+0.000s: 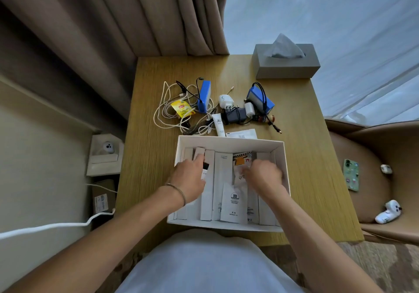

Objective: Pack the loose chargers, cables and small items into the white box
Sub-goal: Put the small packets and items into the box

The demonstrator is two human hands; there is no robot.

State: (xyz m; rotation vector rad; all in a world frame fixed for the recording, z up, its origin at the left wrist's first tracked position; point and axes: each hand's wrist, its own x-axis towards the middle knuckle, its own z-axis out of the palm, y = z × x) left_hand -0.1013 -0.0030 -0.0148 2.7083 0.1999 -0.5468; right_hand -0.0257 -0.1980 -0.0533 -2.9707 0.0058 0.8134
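The open white box [229, 140] sits at the near edge of the wooden table [149, 134], filled with long white cartons and paper packets. Both hands are inside it. My left hand [189, 176] grips a small white tube with a black cap [205, 170] over the left cartons. My right hand [264, 176] has its fingers curled on an orange-and-white packet [240, 163]. Beyond the box lie white cables [165, 109], two blue battery packs [204, 95] [258, 100], a white plug [226, 101], a black adapter [233, 115], a white cube charger [249, 109], a yellow tea bag [182, 108] and a white tube [218, 124].
A grey tissue box [286, 62] stands at the table's far right corner. Curtains hang behind. A tan chair [362, 156] at the right holds a green phone [351, 175], an earbud case and a white controller [387, 214]. A white cable [56, 226] runs along the floor at the left.
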